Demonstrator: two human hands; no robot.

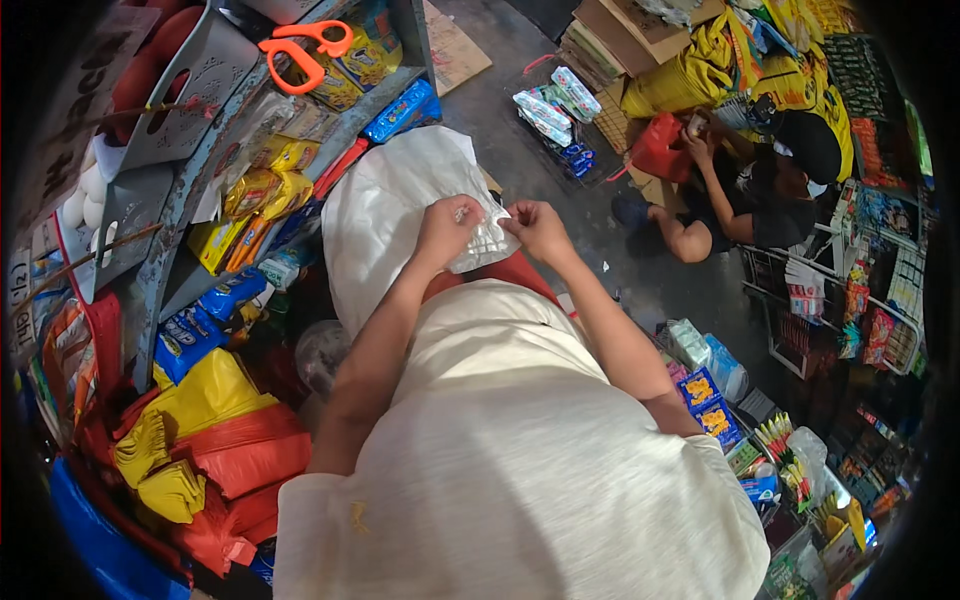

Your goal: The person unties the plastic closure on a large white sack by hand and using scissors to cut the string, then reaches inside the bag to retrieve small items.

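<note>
A large white plastic sack [390,195] lies across my lap, over red clothing [525,277] on my legs. My left hand [446,229] has its fingers curled in at the crinkled near edge of the sack, thumb and forefinger close together. Just to the right, my right hand [544,232] pinches the sack's corner between thumb and fingertips. The sack's surface between the two hands is puckered and shiny. What lies under the sack is hidden.
On the left, a metal shelf [154,300] holds snack packets, with orange-handled scissors [296,31] above. Red and yellow plastic bags [244,450] are piled below. At right, a crouching person [757,187] handles a red bag [660,154], near wrapped packs [544,116] in a wire basket.
</note>
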